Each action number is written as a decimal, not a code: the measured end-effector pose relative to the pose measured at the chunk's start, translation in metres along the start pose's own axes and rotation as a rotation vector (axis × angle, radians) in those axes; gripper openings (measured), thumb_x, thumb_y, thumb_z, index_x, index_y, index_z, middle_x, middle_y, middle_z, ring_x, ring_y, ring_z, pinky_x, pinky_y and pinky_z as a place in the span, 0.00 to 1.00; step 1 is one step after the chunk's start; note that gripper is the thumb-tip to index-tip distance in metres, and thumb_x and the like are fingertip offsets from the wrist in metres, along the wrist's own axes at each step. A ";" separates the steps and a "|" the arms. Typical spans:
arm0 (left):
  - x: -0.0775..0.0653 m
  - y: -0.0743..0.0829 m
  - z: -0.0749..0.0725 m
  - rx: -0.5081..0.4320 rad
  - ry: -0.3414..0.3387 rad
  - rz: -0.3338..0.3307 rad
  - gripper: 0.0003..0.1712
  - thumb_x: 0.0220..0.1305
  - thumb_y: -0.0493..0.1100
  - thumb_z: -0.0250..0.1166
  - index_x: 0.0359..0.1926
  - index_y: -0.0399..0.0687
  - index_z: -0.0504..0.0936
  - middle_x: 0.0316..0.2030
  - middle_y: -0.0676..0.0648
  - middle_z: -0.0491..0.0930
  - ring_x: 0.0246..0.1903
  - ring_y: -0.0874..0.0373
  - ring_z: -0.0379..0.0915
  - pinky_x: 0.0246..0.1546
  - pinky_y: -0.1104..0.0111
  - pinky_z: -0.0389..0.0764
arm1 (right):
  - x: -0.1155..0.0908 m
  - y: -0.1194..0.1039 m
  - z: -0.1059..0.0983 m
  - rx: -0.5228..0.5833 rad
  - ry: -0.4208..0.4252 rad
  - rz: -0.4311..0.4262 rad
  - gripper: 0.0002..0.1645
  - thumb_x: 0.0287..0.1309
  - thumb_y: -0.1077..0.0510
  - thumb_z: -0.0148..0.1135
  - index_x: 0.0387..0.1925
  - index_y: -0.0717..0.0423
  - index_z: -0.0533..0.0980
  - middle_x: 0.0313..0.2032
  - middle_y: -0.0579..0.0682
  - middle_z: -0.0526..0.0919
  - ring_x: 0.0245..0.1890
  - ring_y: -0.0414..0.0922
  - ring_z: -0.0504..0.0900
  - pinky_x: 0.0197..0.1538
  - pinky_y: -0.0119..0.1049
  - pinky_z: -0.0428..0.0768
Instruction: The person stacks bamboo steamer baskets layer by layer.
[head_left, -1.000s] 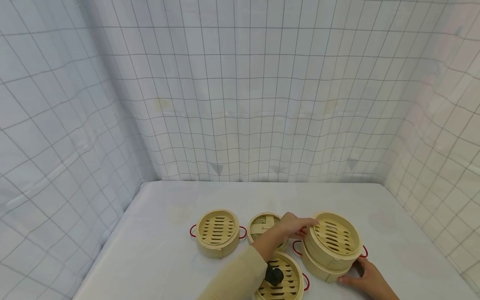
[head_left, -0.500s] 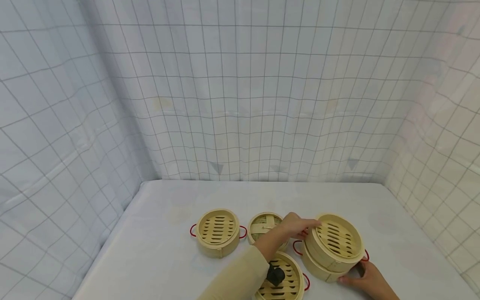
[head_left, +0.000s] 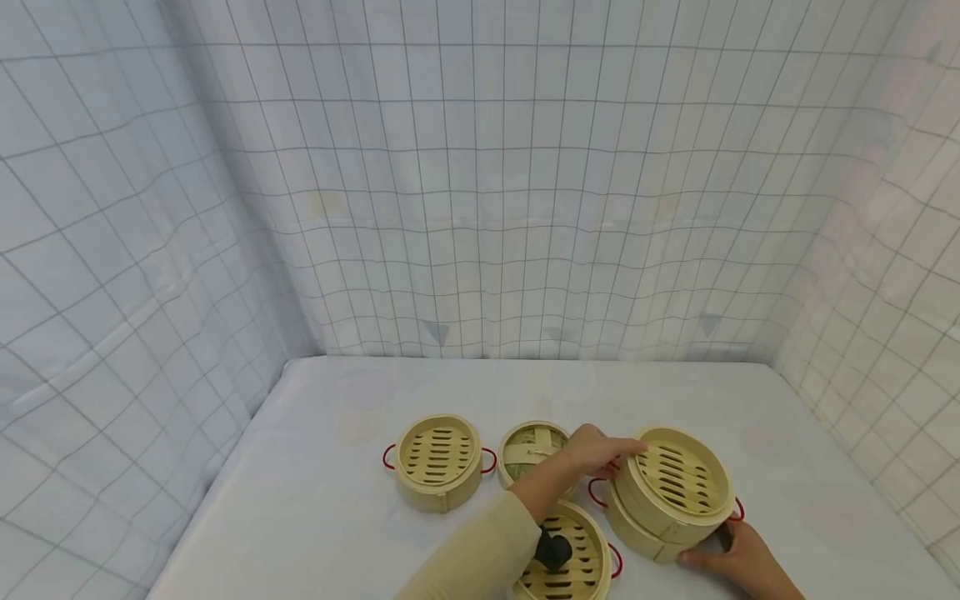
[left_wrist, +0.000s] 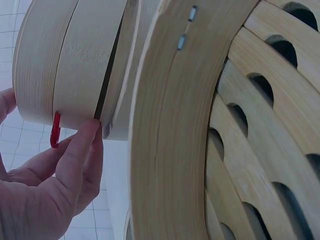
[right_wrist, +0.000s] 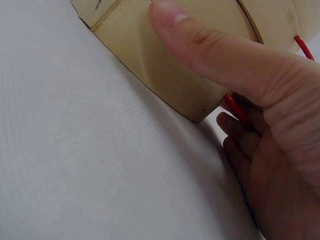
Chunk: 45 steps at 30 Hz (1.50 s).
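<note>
Two bamboo steamer baskets stand stacked at the right in the head view. My left hand (head_left: 596,450) holds the upper basket (head_left: 678,475) by its left side, with the index finger over the rim. In the left wrist view its fingers (left_wrist: 80,155) touch the stack's side by a red handle (left_wrist: 56,131). My right hand (head_left: 738,560) grips the lower basket (head_left: 637,533) at its lower right. The right wrist view shows the thumb (right_wrist: 200,45) on the basket's wall and the other fingers behind, near a red handle (right_wrist: 236,109).
A slatted steamer basket (head_left: 438,458) with red handles stands to the left. Beside it is a woven steamer lid (head_left: 528,450), partly behind the left hand. Another slatted basket (head_left: 577,542) lies under the left forearm, near the front. White cloth covers the table (head_left: 322,500).
The upper basket has shifted slightly to the right, with the left hand staying on it. The right hand keeps its place on the lower basket.
</note>
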<state>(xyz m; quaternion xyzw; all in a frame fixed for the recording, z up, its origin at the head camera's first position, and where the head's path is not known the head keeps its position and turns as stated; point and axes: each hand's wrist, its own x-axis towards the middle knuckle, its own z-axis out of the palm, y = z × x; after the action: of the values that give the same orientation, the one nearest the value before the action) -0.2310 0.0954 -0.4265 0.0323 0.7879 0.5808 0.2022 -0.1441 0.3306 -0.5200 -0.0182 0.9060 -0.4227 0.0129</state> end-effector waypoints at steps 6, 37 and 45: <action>0.000 0.001 0.000 -0.008 0.001 -0.010 0.22 0.47 0.55 0.71 0.18 0.41 0.75 0.19 0.46 0.74 0.19 0.57 0.75 0.33 0.59 0.80 | 0.003 0.002 -0.001 0.027 -0.033 0.057 0.42 0.41 0.50 0.74 0.57 0.60 0.67 0.58 0.57 0.70 0.55 0.30 0.63 0.53 0.29 0.65; 0.001 -0.007 -0.001 -0.052 -0.034 0.019 0.20 0.50 0.52 0.70 0.19 0.41 0.77 0.20 0.47 0.75 0.20 0.58 0.74 0.31 0.61 0.81 | 0.002 0.001 -0.001 -0.035 -0.033 0.051 0.47 0.40 0.47 0.74 0.60 0.62 0.63 0.56 0.60 0.71 0.55 0.44 0.68 0.54 0.42 0.69; 0.001 -0.007 -0.002 -0.065 -0.039 0.017 0.18 0.50 0.50 0.70 0.20 0.40 0.77 0.20 0.47 0.75 0.20 0.59 0.74 0.31 0.61 0.81 | 0.003 0.000 0.000 -0.025 -0.037 0.062 0.51 0.39 0.47 0.74 0.61 0.65 0.61 0.57 0.62 0.69 0.57 0.56 0.65 0.56 0.54 0.66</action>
<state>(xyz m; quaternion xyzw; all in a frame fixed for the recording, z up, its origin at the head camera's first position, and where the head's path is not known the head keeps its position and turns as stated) -0.2312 0.0921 -0.4328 0.0439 0.7641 0.6072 0.2135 -0.1472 0.3302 -0.5204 0.0018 0.9110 -0.4102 0.0427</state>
